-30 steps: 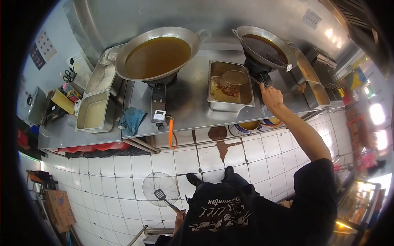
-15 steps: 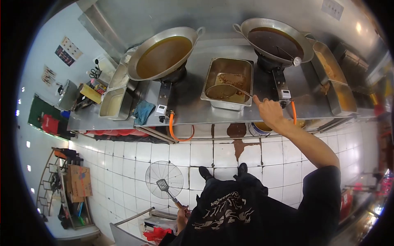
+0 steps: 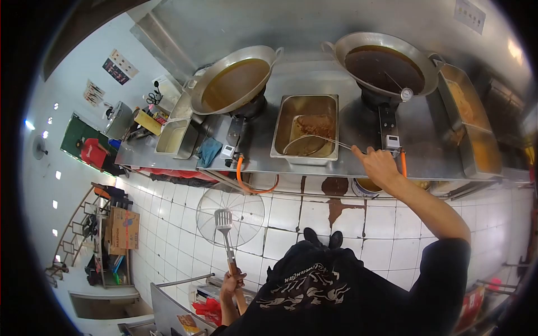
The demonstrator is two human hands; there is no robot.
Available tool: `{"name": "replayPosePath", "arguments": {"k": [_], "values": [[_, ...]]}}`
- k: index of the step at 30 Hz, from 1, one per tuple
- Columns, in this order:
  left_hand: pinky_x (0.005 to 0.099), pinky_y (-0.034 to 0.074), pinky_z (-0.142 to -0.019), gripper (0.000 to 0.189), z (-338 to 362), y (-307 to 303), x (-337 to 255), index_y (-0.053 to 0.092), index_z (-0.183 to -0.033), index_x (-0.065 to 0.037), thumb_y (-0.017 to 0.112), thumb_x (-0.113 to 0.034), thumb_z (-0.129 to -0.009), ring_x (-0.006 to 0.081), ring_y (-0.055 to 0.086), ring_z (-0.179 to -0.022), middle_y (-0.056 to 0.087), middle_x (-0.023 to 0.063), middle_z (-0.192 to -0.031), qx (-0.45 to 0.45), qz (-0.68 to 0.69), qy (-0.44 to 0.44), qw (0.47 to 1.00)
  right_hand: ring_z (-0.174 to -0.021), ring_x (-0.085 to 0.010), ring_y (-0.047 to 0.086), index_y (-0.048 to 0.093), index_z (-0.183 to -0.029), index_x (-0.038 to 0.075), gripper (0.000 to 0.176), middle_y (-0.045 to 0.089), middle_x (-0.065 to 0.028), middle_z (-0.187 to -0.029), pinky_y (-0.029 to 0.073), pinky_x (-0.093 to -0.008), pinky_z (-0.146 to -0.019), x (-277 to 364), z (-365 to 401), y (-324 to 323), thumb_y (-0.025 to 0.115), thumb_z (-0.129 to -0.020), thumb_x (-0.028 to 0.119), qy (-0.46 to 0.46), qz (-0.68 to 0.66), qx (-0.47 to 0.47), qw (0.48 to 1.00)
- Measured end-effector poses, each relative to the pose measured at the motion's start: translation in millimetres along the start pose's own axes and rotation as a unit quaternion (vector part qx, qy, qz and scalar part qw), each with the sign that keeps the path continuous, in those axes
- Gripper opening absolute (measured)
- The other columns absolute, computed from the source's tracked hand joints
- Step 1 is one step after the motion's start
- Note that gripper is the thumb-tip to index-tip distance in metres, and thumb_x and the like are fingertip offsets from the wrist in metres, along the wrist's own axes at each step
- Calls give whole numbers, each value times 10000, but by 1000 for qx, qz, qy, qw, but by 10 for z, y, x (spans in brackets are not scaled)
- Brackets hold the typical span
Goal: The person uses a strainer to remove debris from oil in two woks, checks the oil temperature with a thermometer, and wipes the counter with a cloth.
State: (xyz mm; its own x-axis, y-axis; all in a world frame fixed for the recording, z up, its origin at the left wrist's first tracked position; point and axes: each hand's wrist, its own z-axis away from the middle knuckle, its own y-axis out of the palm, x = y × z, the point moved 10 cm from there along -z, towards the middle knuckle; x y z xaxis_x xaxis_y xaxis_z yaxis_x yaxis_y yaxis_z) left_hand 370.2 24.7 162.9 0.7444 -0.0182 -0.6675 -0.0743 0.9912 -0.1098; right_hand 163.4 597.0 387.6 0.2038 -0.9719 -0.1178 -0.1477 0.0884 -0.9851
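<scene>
My right hand (image 3: 381, 168) is closed on the thin handle of a skimmer (image 3: 307, 147), whose round mesh head sits low in the deep steel pan (image 3: 276, 140). Brown fried crumbs (image 3: 316, 126) and some oil lie in that pan. At the lower left, my left hand (image 3: 231, 283) grips a slotted spatula (image 3: 223, 220) with a wooden handle. Behind the spatula spreads a large round wire strainer (image 3: 250, 213), apparently held in the same hand; its grip is partly hidden.
Two oil-filled woks stand on burners, one left (image 3: 196, 106) and one right (image 3: 358, 39) with a dial thermometer (image 3: 407, 94). Orange gas hoses (image 3: 241, 178) hang at the counter edge. A blue cloth (image 3: 209, 151) lies left. A person in red (image 3: 94, 152) stands far left.
My left hand has come up, raising the spatula and wire strainer. The skimmer still rests in the pan, its head slightly nearer the front. The view has shifted; the person in red stands more upright.
</scene>
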Motion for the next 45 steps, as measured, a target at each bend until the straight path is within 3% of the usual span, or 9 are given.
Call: {"name": "replayPosePath", "arguments": {"k": [3, 6, 11, 19, 28, 35, 37, 45], "values": [[283, 431, -463, 248, 118, 252, -603, 498, -755, -107, 725, -27, -694, 125, 475, -466, 445, -12, -557, 10, -44, 43, 998, -617, -291, 640, 436, -1326, 138, 579, 611, -159, -826, 500, -385, -514, -251, -45, -58, 554, -768, 42, 48, -18, -5, 999], [278, 468, -468, 282, 108, 486, -1049, 508, -781, -91, 744, 8, -663, 123, 512, -462, 496, -1, -570, 82, -37, 46, 995, -617, -295, 640, 427, -1334, 164, 597, 612, -158, -843, 510, -391, -524, -501, -89, -126, 561, -765, 44, 99, 26, -18, 995], [265, 453, -468, 269, 159, 1051, -1650, 507, -770, -90, 730, 14, -662, 108, 492, -447, 483, -5, -544, 153, -92, 82, 981, -623, -299, 643, 443, -1322, 164, 583, 611, -158, -812, 518, -396, -528, -633, -100, -237, 555, -763, 44, 102, 37, -37, 993], [268, 421, -471, 255, -205, 1305, -1572, 508, -782, -99, 720, 14, -698, 94, 462, -446, 476, -16, -536, 202, -28, 67, 977, -628, -302, 645, 444, -1323, 172, 563, 608, -156, -820, 519, -401, -532, -549, -48, -83, 536, -778, 59, 110, 29, -29, 993], [275, 403, -473, 269, -251, 1359, -1568, 497, -782, -102, 719, 24, -698, 113, 446, -436, 456, -7, -522, 188, 17, 77, 979, -637, -321, 643, 432, -1338, 177, 569, 611, -165, -819, 514, -419, -550, -584, 3, -21, 507, -789, 48, 153, 14, -26, 988], [280, 400, -463, 276, -321, 1470, -1505, 484, -784, -106, 703, 42, -705, 120, 441, -417, 440, -10, -511, 204, 57, 41, 977, -641, -352, 633, 447, -1321, 178, 554, 618, -168, -803, 518, -445, -597, -525, 126, 121, 510, -787, 43, 149, 13, -23, 988], [282, 409, -453, 273, -334, 1462, -1539, 484, -797, -102, 699, 41, -710, 118, 434, -406, 440, -11, -508, 203, 51, 59, 976, -639, -317, 640, 428, -1326, 183, 540, 617, -143, -828, 504, -486, -667, -555, 180, 232, 501, -806, 57, 189, -21, -4, 982], [285, 404, -467, 277, -415, 1473, -1600, 484, -836, -114, 670, 52, -714, 129, 462, -441, 444, -16, -530, 229, 30, 55, 972, -671, -350, 646, 457, -1288, 180, 521, 630, -169, -861, 517, -472, -571, -405, 333, 269, 513, -789, 43, 193, -46, -36, 979]]}}
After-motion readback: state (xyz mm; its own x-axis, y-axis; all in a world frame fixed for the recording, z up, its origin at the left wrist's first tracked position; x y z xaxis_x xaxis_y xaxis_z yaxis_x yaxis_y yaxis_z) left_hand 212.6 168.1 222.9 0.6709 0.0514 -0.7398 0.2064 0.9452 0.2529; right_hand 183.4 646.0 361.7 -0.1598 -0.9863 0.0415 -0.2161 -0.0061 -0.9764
